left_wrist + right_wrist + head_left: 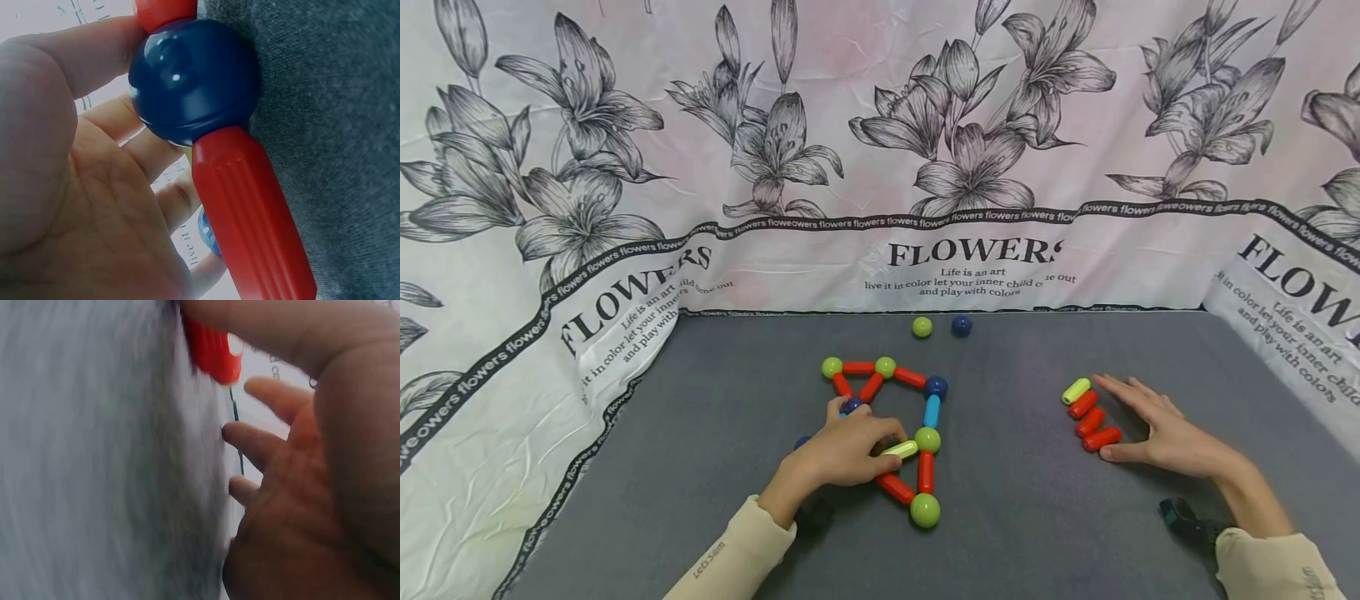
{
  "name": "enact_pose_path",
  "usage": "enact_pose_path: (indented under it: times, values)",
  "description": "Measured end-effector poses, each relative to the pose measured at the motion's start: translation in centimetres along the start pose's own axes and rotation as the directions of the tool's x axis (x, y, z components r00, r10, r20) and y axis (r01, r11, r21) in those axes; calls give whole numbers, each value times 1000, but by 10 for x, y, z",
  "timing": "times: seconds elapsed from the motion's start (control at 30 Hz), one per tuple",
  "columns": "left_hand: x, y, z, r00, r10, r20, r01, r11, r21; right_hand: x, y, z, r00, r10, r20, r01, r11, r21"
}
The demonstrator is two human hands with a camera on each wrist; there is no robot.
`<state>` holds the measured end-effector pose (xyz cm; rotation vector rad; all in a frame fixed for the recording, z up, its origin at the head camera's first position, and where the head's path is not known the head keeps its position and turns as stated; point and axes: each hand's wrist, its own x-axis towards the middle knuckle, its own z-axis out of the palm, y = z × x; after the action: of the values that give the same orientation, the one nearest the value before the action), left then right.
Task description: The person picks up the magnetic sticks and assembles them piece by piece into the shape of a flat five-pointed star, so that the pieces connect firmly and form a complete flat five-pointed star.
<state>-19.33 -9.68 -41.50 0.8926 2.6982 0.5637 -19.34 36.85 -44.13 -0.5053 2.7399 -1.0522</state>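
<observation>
My left hand (855,446) reaches over a shape of balls and rods, pinching a yellow-green rod (901,450) between thumb and forefinger. That rod's right end is at a green ball (927,439). In the left wrist view, a dark blue ball (195,81) and red rod (250,212) lie beside the palm; the thumb tip is hidden behind the upper red rod. My right hand (1168,437) spreads its fingers around a slanted row: one yellow-green rod (1077,392) and three red rods (1090,422). The thumb tip is right at the lowest rod.
Loose at the table's back are a green ball (922,327) and a dark blue ball (962,326). A light blue rod (932,412) is part of the shape's right side. Behind the grey table (1000,517) hangs a flower-printed cloth (820,267).
</observation>
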Motion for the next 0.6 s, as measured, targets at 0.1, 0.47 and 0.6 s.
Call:
enact_pose_path:
  times: [0.1,0.47,0.6]
  values:
    - [0,0,0,1000,6,-1,-6,1000,-4,5,-3,2,1000,15,-8,-15,1000,2]
    - [-1,0,-1,1000,15,-4,-15,1000,-6,24,-8,12,1000,0,-15,1,1000,14]
    - [-1,0,-1,1000,14,-6,-14,1000,-3,34,-14,20,999,-47,-15,48,998,31]
